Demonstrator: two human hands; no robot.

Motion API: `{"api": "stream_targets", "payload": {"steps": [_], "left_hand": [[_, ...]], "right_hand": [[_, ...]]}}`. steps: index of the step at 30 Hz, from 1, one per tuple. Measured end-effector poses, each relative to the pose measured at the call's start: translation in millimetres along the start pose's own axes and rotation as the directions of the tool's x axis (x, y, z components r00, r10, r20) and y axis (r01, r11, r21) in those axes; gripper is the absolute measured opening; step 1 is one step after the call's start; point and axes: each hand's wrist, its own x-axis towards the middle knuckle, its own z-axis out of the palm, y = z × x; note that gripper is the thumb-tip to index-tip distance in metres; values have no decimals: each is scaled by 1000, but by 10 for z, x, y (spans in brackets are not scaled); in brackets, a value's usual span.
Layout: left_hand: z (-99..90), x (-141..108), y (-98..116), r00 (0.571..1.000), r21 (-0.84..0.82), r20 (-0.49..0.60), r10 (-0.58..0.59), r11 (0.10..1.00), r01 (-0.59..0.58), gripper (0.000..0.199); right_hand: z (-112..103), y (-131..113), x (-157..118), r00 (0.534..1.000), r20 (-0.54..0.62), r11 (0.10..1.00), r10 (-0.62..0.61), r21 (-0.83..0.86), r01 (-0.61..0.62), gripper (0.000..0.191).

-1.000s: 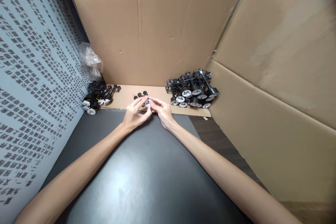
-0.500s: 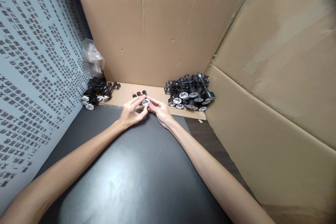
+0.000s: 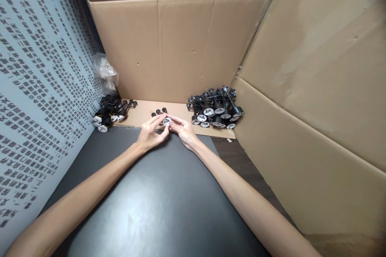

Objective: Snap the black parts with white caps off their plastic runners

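Between both hands, near the table's far edge, is a small black lamp-post-like piece whose round white base disc (image 3: 166,122) faces me. Its several little black lantern heads (image 3: 164,110) stick out beyond my fingers. My left hand (image 3: 149,133) grips the disc's left edge, thumb below and fingers above. From the right, my right hand (image 3: 185,133) pinches the disc's other edge with thumb and fingertips. The middle of the piece is hidden behind the fingers.
A heap of similar lamp-post pieces (image 3: 218,110) with white bases lies at the right on a cardboard strip (image 3: 141,114). Another group with yellow wires (image 3: 107,114) sits at the left, below a clear plastic bag (image 3: 105,70). Cardboard walls (image 3: 181,48) and a printed panel (image 3: 45,68) surround the dark tabletop (image 3: 157,192).
The view has tilted slightly, so the scene sits a little lower. Both hands still hold the piece in nearly the same place, with only small finger shifts.
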Motion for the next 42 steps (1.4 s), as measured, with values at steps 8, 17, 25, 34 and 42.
{"api": "stream_targets", "payload": {"steps": [8, 17, 25, 34, 42], "left_hand": [[8, -6, -14, 999, -24, -1, -33, 999, 33, 36], [14, -17, -24, 999, -24, 30, -16, 1000, 17, 35], [14, -18, -33, 993, -83, 96, -66, 994, 74, 37], [0, 25, -18, 997, -96, 35, -71, 993, 74, 25], [7, 20, -25, 999, -68, 21, -44, 997, 45, 25]], "right_hand": [[56, -74, -10, 1000, 1, 1000, 18, 2, -18, 50], [97, -56, -24, 993, -114, 995, -33, -97, 22, 53], [95, -75, -25, 991, -130, 997, -28, -80, 17, 51], [90, -60, -24, 993, -119, 997, -17, -83, 7, 50], [100, -85, -32, 991, -134, 997, 1, -76, -11, 51]]}}
